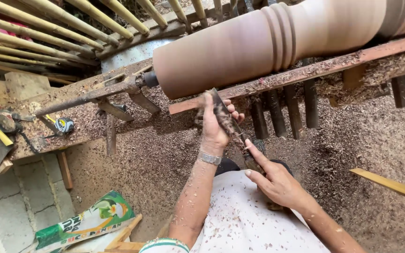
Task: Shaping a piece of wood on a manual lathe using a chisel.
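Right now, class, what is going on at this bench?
A person is shaping a big wooden column mounted lengthwise on a lathe. The left hand steadies the front of a long chisel on the wooden tool rest, with its tip at the column's underside, and the right hand grips its handle end. Wood shavings cover the ground, and a tape measure lies on the bench.
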